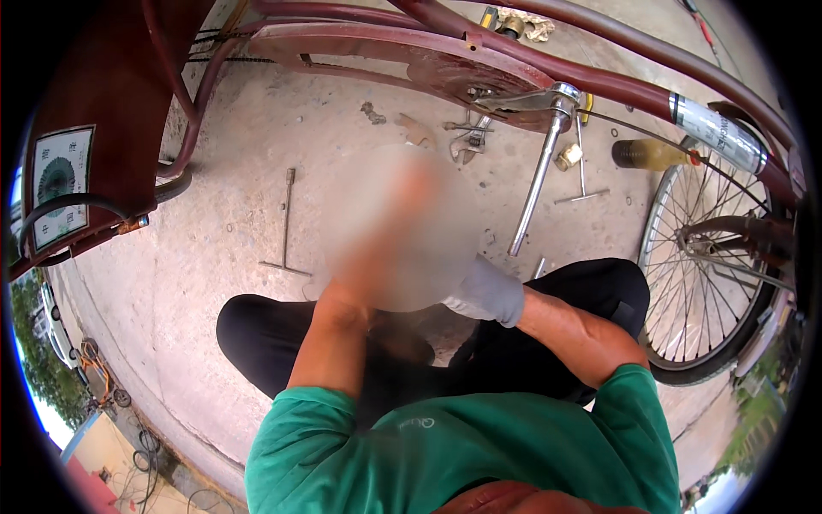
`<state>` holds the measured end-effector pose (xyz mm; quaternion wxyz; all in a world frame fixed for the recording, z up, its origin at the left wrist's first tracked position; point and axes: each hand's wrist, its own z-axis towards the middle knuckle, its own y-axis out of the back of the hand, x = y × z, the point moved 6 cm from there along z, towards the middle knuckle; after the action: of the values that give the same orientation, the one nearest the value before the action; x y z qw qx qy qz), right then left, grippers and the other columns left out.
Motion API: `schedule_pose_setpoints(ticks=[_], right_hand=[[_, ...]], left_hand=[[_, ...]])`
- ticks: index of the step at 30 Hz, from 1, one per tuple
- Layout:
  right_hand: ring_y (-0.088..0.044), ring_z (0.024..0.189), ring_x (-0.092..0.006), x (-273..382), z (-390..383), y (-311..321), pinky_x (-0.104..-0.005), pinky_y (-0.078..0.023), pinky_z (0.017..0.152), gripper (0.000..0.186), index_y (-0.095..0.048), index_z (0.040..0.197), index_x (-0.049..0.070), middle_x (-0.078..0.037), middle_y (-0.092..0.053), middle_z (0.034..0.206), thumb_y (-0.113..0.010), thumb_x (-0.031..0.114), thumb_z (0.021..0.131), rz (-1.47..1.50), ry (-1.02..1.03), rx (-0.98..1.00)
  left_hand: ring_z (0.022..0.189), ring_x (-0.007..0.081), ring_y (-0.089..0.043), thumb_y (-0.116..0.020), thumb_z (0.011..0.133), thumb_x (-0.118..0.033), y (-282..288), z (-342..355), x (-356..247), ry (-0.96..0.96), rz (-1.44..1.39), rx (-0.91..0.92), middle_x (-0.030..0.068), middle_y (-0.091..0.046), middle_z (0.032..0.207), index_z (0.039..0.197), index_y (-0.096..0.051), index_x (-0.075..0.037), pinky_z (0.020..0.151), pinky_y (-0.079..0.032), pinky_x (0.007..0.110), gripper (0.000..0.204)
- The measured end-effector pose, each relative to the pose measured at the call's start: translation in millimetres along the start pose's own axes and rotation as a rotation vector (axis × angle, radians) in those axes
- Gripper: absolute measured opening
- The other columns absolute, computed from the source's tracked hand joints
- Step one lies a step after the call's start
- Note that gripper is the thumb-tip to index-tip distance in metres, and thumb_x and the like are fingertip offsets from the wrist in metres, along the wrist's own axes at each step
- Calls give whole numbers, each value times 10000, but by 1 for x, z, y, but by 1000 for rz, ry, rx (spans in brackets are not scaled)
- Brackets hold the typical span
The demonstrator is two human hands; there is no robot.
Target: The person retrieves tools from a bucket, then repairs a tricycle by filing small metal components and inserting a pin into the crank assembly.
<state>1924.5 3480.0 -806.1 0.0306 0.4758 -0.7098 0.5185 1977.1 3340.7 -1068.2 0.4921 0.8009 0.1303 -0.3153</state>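
A blurred patch covers the middle of the view, over most of my left hand, so its fingers cannot be made out. My right hand wears a grey glove, and its fingers fade into the same blur beside the left forearm. What either hand holds, if anything, is hidden. Beyond my hands, a long chrome wrench handle hangs from the crank arm of a dark red tricycle frame. An adjustable wrench lies on the concrete below the chain guard.
A T-handle socket wrench lies left of my hands; another T-handle wrench lies to the right. Near it are a small jar and a bottle of yellowish liquid. A spoked wheel stands by my right knee.
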Motion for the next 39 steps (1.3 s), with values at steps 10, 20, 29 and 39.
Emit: schedule_pose_setpoints(ticks=[10, 20, 29, 39], right_hand=[[-678, 864, -101, 9, -2, 6, -258, -563, 795, 165, -711, 1116, 1, -40, -724, 981, -654, 134, 1037, -290, 123, -31], [-679, 922, -125, 34, 31, 37, -288, -539, 833, 237, -660, 1180, 21, -44, -715, 1007, -695, 143, 980, -137, 157, -160], [-693, 981, -152, 39, 48, 50, -308, -527, 843, 273, -659, 1273, 58, -45, -732, 1134, -672, 150, 1016, 203, 247, -133], [-653, 956, -128, 28, 51, 40, -303, -500, 847, 263, -660, 1262, 70, -16, -724, 1083, -674, 182, 1024, 376, 276, -94]], left_hand=[[996, 403, -714, -711, 856, -277, -3, 11, -2, 117, 137, -145, 187, -746, 1039, 1013, -745, -98, 875, -575, 488, 241], [821, 160, -697, -735, 885, -80, 168, -49, -58, 19, -279, 202, 65, -713, 861, 973, -657, -7, 743, -562, 327, 139], [902, 122, -687, -719, 930, 77, 256, -121, -130, -131, -698, 139, 62, -702, 1042, 1097, -673, 29, 821, -570, 278, 179], [846, 149, -697, -794, 857, 40, 263, -115, -158, -443, -336, 75, 78, -720, 998, 1008, -740, 1, 767, -563, 293, 166]])
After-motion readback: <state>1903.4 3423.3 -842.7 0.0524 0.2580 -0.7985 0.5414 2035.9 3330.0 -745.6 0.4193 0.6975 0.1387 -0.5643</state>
